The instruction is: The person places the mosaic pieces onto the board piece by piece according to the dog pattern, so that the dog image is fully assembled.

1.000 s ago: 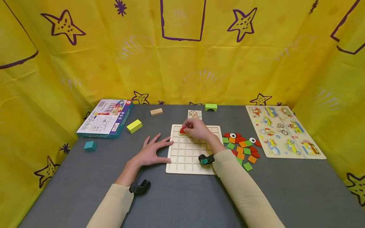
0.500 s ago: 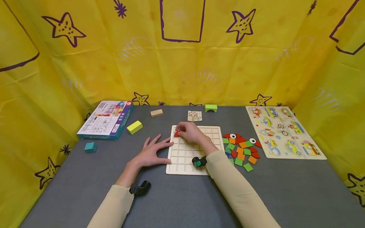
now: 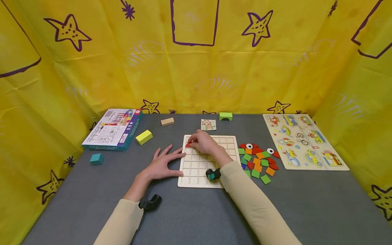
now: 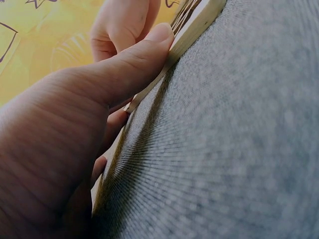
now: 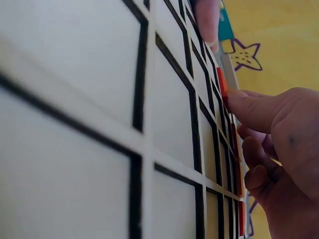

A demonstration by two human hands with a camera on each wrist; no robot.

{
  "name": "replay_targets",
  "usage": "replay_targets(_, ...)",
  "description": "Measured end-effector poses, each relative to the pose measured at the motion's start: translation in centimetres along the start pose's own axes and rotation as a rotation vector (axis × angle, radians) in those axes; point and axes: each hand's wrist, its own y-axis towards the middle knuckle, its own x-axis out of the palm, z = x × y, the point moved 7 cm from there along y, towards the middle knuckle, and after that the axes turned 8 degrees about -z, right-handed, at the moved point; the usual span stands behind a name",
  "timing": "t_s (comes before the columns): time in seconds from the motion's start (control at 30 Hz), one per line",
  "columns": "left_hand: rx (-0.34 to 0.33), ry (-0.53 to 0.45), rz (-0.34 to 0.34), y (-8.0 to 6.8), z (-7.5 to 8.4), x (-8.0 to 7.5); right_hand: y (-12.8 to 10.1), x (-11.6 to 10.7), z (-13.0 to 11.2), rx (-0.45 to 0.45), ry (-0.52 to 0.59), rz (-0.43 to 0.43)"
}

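Pressing flat on the grey table, the left hand (image 3: 161,165) steadies the pale wooden grid board (image 3: 196,170) with straight fingers at its left edge. Beyond, the right hand (image 3: 204,142) pinches a red wooden tile (image 3: 188,145), now shifted leftward from a second ago into the board's far-left corner cells, likely close to seating.

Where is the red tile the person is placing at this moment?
In the head view, the red tile sits at the grid board's far-left corner, under the right hand.
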Motion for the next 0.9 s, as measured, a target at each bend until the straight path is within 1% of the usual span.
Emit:
replay_targets(0.1,-0.004,0.006,-0.003,0.0,-0.1,0.0,-0.1,-0.1,0.0,0.001,-0.022,-0.009)
replay_targets(0.2,-0.007,0.006,-0.005,0.1,-0.1,0.1,-0.2,-0.2,0.1,0.006,-0.019,-0.020)
replay_targets(0.43,-0.016,0.011,-0.009,0.0,-0.1,0.2,-1.3,-1.2,1.0,0.013,0.042,-0.012)
replay_targets(0.67,-0.011,0.010,-0.006,0.1,0.0,0.1,-3.2,-2.6,2.7,0.054,0.104,-0.014)
replay_targets(0.9,0.001,0.007,0.008,0.0,0.2,-0.1,-6.3,-4.6,4.7,0.057,0.166,0.043)
